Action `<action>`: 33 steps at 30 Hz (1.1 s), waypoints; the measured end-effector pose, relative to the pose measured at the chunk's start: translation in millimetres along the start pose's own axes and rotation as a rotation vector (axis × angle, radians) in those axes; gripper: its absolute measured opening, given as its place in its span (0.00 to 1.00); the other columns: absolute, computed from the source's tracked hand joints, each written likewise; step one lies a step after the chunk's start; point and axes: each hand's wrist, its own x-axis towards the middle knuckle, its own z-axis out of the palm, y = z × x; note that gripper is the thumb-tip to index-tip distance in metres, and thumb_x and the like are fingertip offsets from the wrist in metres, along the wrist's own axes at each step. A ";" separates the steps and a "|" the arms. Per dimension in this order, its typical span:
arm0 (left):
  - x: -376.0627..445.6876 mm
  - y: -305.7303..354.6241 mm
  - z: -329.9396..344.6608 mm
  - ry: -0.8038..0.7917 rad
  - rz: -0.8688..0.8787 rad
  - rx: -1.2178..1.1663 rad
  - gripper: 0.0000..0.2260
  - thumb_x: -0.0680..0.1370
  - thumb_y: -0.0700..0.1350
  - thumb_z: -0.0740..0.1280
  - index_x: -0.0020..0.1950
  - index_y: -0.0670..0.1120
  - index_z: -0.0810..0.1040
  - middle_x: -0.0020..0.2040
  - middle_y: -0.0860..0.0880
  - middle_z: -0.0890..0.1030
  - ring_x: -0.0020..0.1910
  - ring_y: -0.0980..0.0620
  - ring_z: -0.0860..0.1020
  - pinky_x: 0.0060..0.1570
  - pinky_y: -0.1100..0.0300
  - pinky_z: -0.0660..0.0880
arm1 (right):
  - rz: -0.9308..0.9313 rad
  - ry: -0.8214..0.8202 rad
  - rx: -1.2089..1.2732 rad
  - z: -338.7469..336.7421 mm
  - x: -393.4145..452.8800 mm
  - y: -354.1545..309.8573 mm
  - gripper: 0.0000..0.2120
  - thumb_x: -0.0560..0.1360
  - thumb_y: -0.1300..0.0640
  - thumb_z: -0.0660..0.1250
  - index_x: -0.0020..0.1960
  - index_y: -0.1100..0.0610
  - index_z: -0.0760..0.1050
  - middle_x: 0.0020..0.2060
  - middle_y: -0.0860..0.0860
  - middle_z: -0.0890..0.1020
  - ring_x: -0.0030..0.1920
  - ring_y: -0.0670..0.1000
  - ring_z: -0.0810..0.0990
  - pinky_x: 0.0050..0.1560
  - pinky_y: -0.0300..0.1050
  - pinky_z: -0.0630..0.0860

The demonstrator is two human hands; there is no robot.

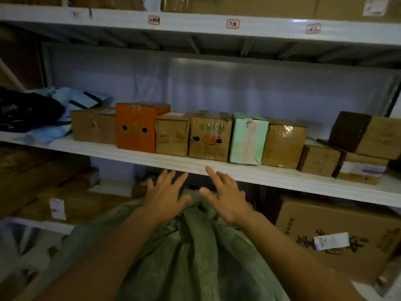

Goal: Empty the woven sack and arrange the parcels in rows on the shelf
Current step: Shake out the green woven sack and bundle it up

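Head view. The woven sack [195,253], green and bunched at its neck, stands directly below the front edge of the shelf [134,154], probably kept close under it so that parcels need only a short lift. Above that edge a single row of parcels is set side by side: a brown box [93,126], the orange box [136,127], two further cartons, the pale green box [247,140] and more brown boxes toward the right end. They appear lined up near the front edge, leaving the rear of the shelf free for further rows. The left hand [166,195] and the right hand [227,197] lie just below the shelf edge, palms down on the gathered sack mouth, fingers spread and straight, gripping nothing; this posture suggests the neck is about to be parted. The sack is therefore touching both hands, directly beneath them.
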 end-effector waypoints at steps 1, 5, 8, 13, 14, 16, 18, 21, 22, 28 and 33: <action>-6.3 -3.3 9.7 -0.052 -0.034 -0.009 0.30 0.79 0.60 0.55 0.77 0.57 0.47 0.79 0.47 0.49 0.78 0.45 0.46 0.73 0.40 0.47 | 0.006 -0.050 0.034 10.0 -3.6 1.0 0.33 0.76 0.34 0.55 0.76 0.37 0.44 0.78 0.51 0.51 0.77 0.54 0.47 0.72 0.64 0.52; -20.6 -27.0 61.4 -0.221 -0.152 -0.142 0.32 0.78 0.61 0.56 0.77 0.57 0.46 0.79 0.45 0.48 0.77 0.44 0.47 0.73 0.39 0.49 | 0.041 -0.235 0.133 53.4 -8.7 17.1 0.40 0.71 0.32 0.62 0.74 0.34 0.42 0.78 0.54 0.45 0.78 0.56 0.45 0.76 0.56 0.51; -15.3 -45.9 94.0 -0.252 -0.230 -0.231 0.37 0.76 0.63 0.58 0.78 0.51 0.45 0.78 0.43 0.49 0.77 0.42 0.50 0.74 0.44 0.52 | 0.072 -0.285 0.044 72.6 -6.2 21.9 0.44 0.67 0.29 0.63 0.73 0.31 0.39 0.78 0.51 0.40 0.78 0.57 0.46 0.74 0.64 0.52; 9.5 -68.2 145.2 -0.331 -0.262 -0.428 0.58 0.59 0.75 0.65 0.78 0.48 0.44 0.79 0.46 0.49 0.77 0.46 0.52 0.74 0.47 0.56 | 0.026 -0.303 -0.066 89.0 5.8 26.8 0.51 0.63 0.30 0.69 0.71 0.30 0.35 0.76 0.49 0.33 0.77 0.56 0.39 0.68 0.74 0.45; 15.5 -72.3 154.6 -0.353 -0.236 -0.445 0.62 0.55 0.77 0.66 0.78 0.49 0.43 0.79 0.48 0.49 0.77 0.48 0.52 0.74 0.48 0.57 | 0.012 -0.308 -0.083 90.8 9.5 28.1 0.52 0.63 0.31 0.70 0.71 0.30 0.35 0.75 0.48 0.31 0.77 0.56 0.37 0.68 0.75 0.46; 30.2 -86.9 188.4 -0.403 -0.259 -0.460 0.66 0.49 0.76 0.70 0.78 0.50 0.45 0.78 0.48 0.54 0.77 0.48 0.56 0.73 0.50 0.59 | -0.003 -0.331 -0.107 93.7 16.4 29.4 0.54 0.62 0.33 0.72 0.71 0.30 0.34 0.74 0.49 0.29 0.76 0.57 0.34 0.66 0.77 0.46; 29.7 -86.3 181.0 -0.486 -0.237 -0.549 0.57 0.49 0.69 0.75 0.73 0.49 0.61 0.70 0.49 0.71 0.70 0.49 0.69 0.69 0.52 0.67 | -0.001 -0.361 -0.123 96.3 21.9 30.4 0.55 0.62 0.35 0.74 0.71 0.31 0.35 0.74 0.49 0.28 0.76 0.57 0.33 0.66 0.78 0.46; 23.1 -71.5 138.0 -0.467 -0.117 -0.667 0.23 0.62 0.49 0.78 0.56 0.46 0.80 0.53 0.49 0.83 0.53 0.52 0.80 0.60 0.51 0.76 | 0.015 -0.406 -0.094 102.4 28.3 33.8 0.56 0.61 0.36 0.75 0.68 0.27 0.33 0.73 0.47 0.26 0.76 0.58 0.32 0.67 0.78 0.48; 25.4 -68.8 127.8 -0.429 -0.100 -0.692 0.18 0.66 0.42 0.76 0.54 0.44 0.81 0.51 0.48 0.83 0.52 0.51 0.81 0.58 0.52 0.76 | 0.013 -0.413 -0.061 104.9 30.4 34.7 0.55 0.60 0.35 0.75 0.64 0.24 0.31 0.71 0.45 0.25 0.76 0.57 0.33 0.68 0.76 0.49; 27.8 -53.8 65.1 -0.273 0.019 -0.874 0.17 0.64 0.36 0.70 0.53 0.43 0.80 0.46 0.49 0.82 0.48 0.52 0.80 0.49 0.59 0.76 | -0.068 -0.264 0.331 113.2 52.8 18.1 0.56 0.51 0.34 0.75 0.72 0.32 0.48 0.77 0.49 0.52 0.77 0.51 0.53 0.74 0.58 0.59; 12.4 -48.2 34.3 -0.132 0.020 -0.860 0.16 0.61 0.40 0.71 0.46 0.37 0.81 0.47 0.38 0.83 0.47 0.41 0.82 0.50 0.48 0.79 | -0.067 -0.107 0.474 110.5 58.3 7.3 0.28 0.59 0.44 0.78 0.57 0.54 0.80 0.52 0.50 0.84 0.54 0.48 0.82 0.60 0.51 0.76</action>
